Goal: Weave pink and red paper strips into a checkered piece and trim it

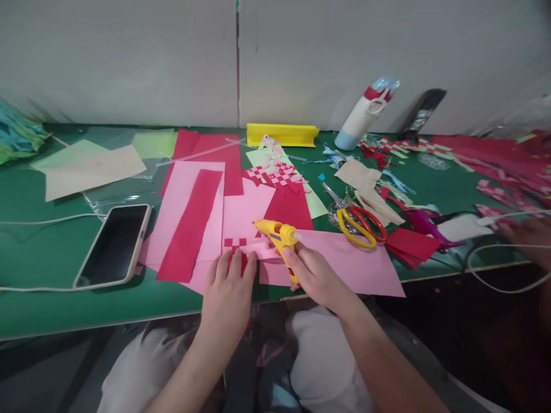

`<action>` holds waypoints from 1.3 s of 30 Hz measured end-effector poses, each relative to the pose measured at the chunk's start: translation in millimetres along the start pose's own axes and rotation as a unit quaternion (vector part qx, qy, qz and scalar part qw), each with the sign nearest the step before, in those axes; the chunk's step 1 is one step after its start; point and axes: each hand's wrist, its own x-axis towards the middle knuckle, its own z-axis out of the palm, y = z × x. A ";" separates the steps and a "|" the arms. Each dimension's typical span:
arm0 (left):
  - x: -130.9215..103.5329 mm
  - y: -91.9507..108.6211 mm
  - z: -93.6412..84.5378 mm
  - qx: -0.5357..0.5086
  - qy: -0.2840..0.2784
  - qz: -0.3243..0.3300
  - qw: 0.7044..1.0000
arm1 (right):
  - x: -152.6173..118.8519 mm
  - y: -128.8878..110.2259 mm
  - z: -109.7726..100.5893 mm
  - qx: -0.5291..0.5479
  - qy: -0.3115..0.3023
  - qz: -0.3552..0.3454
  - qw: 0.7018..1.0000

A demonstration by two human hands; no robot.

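Observation:
My right hand is wrapped round the handle of a yellow glue gun, whose nozzle points left over the pink sheets. Fingers apart and lying flat, my left hand presses on a small red and pink checkered piece near the table's front edge. A pale pink strip runs from that piece toward the glue gun. To the left, a long dark red strip lies on a pink sheet.
A phone lies at the left on the green table. Right of the glue gun are scissors, with a bottle behind them. A yellow folded holder stands near the wall. Another person's blurred hand shows at the far right.

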 end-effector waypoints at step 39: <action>24.1 -5.0 -4.1 -0.016 0.029 -0.045 0.998 | 0.9 3.9 -4.2 0.310 -0.084 0.015 0.947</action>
